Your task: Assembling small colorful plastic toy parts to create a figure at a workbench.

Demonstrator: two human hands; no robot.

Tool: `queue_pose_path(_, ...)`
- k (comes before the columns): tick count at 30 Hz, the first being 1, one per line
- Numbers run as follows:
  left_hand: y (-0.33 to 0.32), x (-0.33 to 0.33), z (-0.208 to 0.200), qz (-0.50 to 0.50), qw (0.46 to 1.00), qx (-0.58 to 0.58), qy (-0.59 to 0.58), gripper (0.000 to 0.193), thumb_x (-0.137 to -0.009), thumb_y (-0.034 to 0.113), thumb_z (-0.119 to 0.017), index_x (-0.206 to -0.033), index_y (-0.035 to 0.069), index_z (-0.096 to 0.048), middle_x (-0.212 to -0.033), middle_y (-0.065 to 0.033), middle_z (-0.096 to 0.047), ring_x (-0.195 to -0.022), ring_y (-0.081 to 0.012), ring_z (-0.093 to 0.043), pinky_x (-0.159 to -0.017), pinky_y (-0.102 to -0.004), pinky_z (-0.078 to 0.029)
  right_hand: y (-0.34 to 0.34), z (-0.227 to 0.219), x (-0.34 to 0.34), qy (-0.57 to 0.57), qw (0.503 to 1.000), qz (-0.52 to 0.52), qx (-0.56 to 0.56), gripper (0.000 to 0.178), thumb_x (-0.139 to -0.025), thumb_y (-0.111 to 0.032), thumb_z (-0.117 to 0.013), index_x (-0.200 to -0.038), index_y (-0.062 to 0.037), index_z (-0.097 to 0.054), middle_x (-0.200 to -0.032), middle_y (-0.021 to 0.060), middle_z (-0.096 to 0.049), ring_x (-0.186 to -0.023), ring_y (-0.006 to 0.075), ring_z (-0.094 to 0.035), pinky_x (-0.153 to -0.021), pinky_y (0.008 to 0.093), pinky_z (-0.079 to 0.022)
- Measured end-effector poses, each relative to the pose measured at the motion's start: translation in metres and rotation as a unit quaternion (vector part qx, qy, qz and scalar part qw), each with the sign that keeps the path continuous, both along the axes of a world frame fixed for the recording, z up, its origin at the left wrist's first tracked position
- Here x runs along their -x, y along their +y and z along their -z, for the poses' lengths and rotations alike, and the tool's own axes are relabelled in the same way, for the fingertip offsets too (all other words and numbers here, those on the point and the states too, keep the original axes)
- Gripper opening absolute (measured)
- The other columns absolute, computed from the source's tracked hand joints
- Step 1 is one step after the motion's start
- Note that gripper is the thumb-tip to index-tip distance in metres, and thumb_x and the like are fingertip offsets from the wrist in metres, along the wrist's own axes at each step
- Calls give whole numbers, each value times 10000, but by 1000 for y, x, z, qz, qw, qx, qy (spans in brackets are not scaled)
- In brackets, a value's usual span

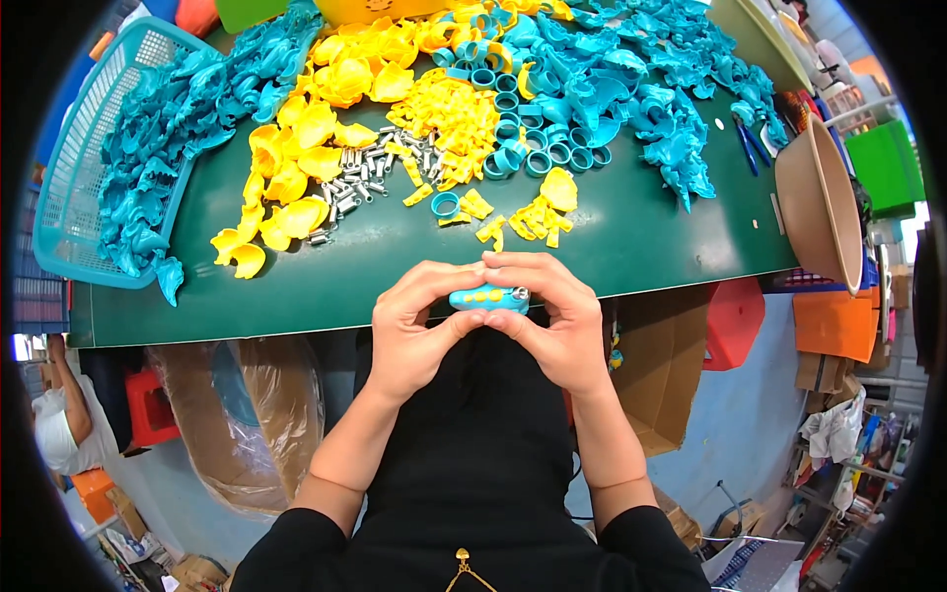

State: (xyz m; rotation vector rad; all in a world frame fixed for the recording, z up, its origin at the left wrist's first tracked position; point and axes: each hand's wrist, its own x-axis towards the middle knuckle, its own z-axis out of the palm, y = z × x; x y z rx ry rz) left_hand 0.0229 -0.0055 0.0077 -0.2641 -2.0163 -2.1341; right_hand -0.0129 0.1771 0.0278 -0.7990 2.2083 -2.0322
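Note:
Just off the table's near edge, both my hands hold one small teal plastic piece (pixel 460 299) with yellow bumps and a metal cylinder (pixel 520 294) at its right end. My left hand (pixel 419 321) pinches its left side between thumb and fingers. Thumb and fingers of my right hand (pixel 557 311) close on the right side. The fingertips of both hands meet above the piece, and the thumbs press from below. Beyond them on the table lie small yellow parts (pixel 538 219), a teal ring (pixel 445 204) and small metal cylinders (pixel 360 178).
The green table (pixel 395 276) carries heaps of yellow shells (pixel 306 128), teal rings (pixel 538 138) and teal shells (pixel 681 128). A teal basket (pixel 69 207) overflows at left. Blue pliers (pixel 753 148) and a tan basin (pixel 819 207) are at right. Below stand cardboard boxes (pixel 671 365). Another person (pixel 64 424) is at far left.

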Motion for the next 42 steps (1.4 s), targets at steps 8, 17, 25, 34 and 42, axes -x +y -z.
queue_pose_path(8,-7,10,-11,-12,993,111,34,373,-762,44,-814,-1126,22,-738,-1091,-119,-730,-1050,-238,-666,-934,-351,-510,1,-1,2,-83,996,12,42,293,-872,3,-726,-1160,22,-680,-1225,171,-662,-1155,248,-627,-998,362,-496)
queue_pose_path(17,-19,21,-3,-78,985,149,41,209,-834,24,-761,-1033,-25,-720,-1038,-116,-691,-971,-194,-613,-897,-298,-458,68,4,113,-89,966,153,189,281,-1040,-150,-561,-1274,3,-580,-1144,71,-642,-1028,151,-642,-894,344,-540)
queue_pose_path(25,-19,19,-7,-91,975,197,53,158,-811,69,-786,-954,27,-737,-921,-89,-714,-896,-238,-632,-824,-330,-485,53,10,135,16,976,209,55,256,-1003,-144,-640,-1226,-20,-633,-1136,34,-656,-972,74,-607,-813,222,-499)
queue_pose_path(34,-19,17,-7,-77,974,206,49,137,-826,24,-755,-956,-5,-722,-935,-104,-704,-910,-215,-629,-842,-312,-472,44,1,126,33,977,209,-27,254,-973,-122,-672,-1205,-21,-651,-1116,39,-660,-923,68,-596,-753,216,-503)
queue_pose_path(42,-23,20,-16,-59,982,177,21,115,-847,6,-723,-961,-10,-717,-951,-99,-702,-929,-198,-622,-858,-300,-464,37,13,129,40,969,235,-60,271,-960,-141,-688,-1207,-33,-657,-1019,30,-672,-904,80,-609,-713,238,-514)
